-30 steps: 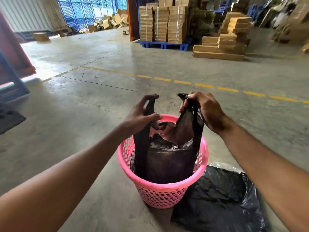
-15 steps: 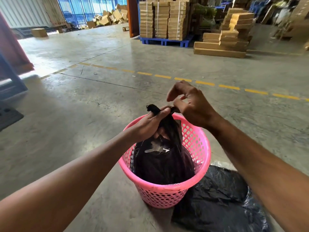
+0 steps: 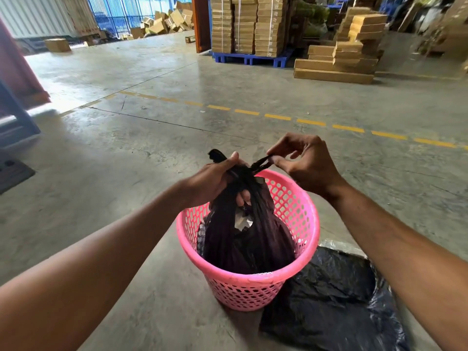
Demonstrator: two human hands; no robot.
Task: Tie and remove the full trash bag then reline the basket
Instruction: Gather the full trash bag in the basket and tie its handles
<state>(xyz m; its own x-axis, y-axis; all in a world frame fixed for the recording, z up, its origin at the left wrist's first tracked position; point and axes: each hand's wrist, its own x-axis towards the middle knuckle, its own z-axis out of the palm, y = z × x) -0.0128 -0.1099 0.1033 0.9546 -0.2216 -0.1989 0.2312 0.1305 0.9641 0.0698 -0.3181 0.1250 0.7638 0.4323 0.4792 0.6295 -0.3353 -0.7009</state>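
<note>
We've got our left hand (image 3: 215, 178) bunched tight round the neck of the full black trash bag (image 3: 248, 236) sitting in the pink basket (image 3: 298, 206) while our right hand (image 3: 306, 163) pinches one handle strip (spare black bag (image 3: 334, 300) lies on the floor beside it).

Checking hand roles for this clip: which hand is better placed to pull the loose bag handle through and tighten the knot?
The right hand: it pinches the free handle strand above the basket, clear to pull. The left hand is occupied gripping the trash bag at its gathered neck.
</note>
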